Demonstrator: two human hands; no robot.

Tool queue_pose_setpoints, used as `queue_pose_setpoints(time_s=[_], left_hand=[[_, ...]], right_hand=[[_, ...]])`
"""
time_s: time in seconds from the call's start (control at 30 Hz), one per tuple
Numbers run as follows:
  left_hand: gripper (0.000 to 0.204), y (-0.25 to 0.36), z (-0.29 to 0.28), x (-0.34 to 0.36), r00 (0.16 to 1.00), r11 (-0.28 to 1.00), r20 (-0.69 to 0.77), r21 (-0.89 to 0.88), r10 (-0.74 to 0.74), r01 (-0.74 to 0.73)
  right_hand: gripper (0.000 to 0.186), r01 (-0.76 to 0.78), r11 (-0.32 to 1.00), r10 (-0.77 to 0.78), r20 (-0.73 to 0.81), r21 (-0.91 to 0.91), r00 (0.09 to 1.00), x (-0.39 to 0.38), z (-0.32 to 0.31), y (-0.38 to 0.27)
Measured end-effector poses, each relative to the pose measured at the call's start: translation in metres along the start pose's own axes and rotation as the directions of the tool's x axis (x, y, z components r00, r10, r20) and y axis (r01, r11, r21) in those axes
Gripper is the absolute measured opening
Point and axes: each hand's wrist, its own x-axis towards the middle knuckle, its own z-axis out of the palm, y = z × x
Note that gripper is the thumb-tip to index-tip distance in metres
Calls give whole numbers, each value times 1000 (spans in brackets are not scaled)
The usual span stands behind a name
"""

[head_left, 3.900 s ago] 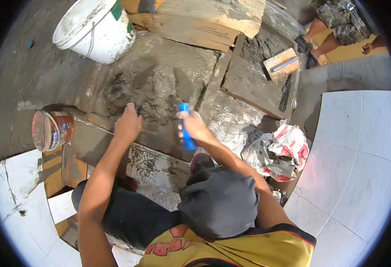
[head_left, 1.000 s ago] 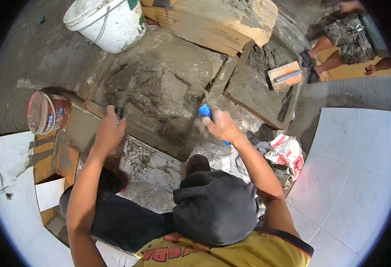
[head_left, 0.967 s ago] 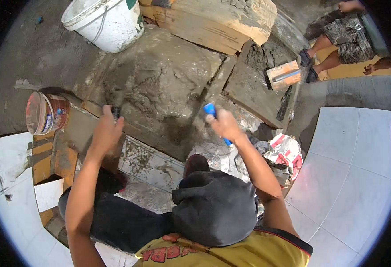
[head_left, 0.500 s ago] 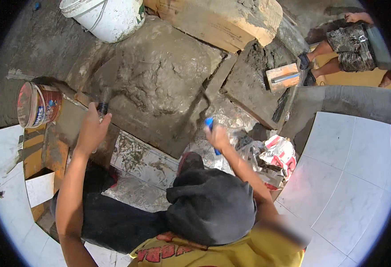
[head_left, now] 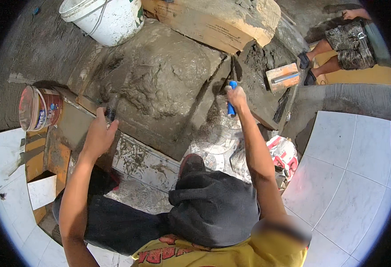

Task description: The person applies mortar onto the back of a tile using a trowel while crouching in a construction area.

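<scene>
My right hand is shut on a blue-handled trowel, stretched out to the gap between the big heap of wet grey mortar and a smaller mortar pile. Its blade is hidden in the mortar. My left hand grips a short dark tool handle at the heap's near left edge, above a mortar-smeared white tile. My dark-clad knees and yellow shirt fill the lower middle.
A white bucket and a mortar-caked board stand beyond the heap. A small labelled tub lies on its side at left. A wooden float rests at right, near another person's legs. Crumpled sacks border white floor tiles.
My right hand has reached farther forward with the blue trowel, from the sacks to the mortar by the board. My left hand has taken hold of the dark tool and stays at the heap's edge.
</scene>
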Motion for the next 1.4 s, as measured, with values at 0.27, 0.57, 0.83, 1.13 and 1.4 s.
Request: queue_pose_setpoints(time_s=[0.27, 0.57, 0.83, 1.13, 1.4], left_hand=[[53, 13, 7, -12, 999, 998, 24, 48, -43, 42], [54, 8, 56, -5, 972, 920, 193, 389, -132, 48], [49, -10, 21, 4, 980, 946, 60, 280, -189, 166], [50, -8, -3, -11, 998, 997, -67, 74, 13, -8], [48, -24, -19, -31, 984, 985, -168, 172, 64, -35]], right_hand=[[34, -482, 740, 8, 711, 469, 703, -116, 23, -137], [30, -854, 284, -326, 881, 436, 342, -159, 35, -178], [28, 20, 965, -160, 529, 261, 833, -181, 25, -79], [37, 93, 995, -98, 490, 34, 866, -161, 22, -64], [47, 912, 361, -369, 869, -192, 329, -78, -25, -72]])
